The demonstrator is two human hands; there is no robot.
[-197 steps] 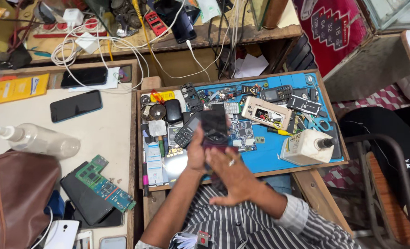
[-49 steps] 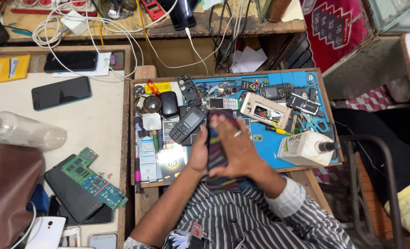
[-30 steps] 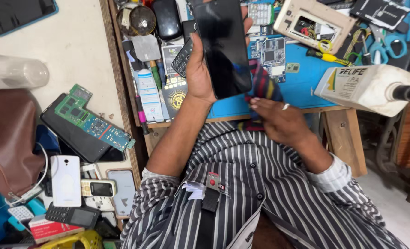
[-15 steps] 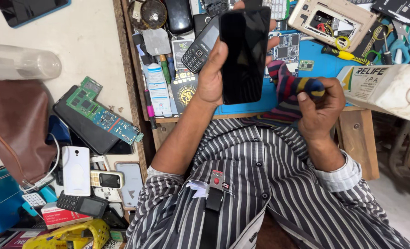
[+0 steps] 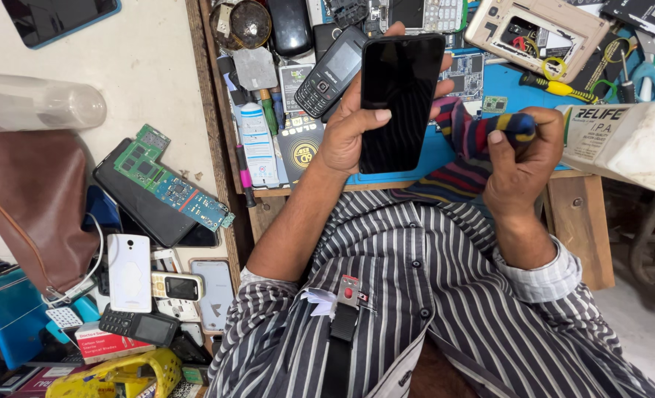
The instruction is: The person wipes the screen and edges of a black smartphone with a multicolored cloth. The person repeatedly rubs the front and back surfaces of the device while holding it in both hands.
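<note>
Cluttered repair bench with blue mat [image 5: 519, 92]: left hand [image 5: 353, 125] grips a black smartphone [image 5: 399, 99] upright, screen dark; just right of it, right hand [image 5: 523, 158] clenches a striped cloth [image 5: 475, 136] beside a white bottle [image 5: 626, 144].

At frame centre the left hand [image 5: 349, 129] grips a black smartphone [image 5: 397, 99], dark screen up, thumb on the glass. Just right, the right hand [image 5: 523, 158] clutches a striped cloth [image 5: 471, 136]. A white bottle [image 5: 626, 144] lies at right; a keypad phone [image 5: 331, 72] sits behind the fingers.
</note>
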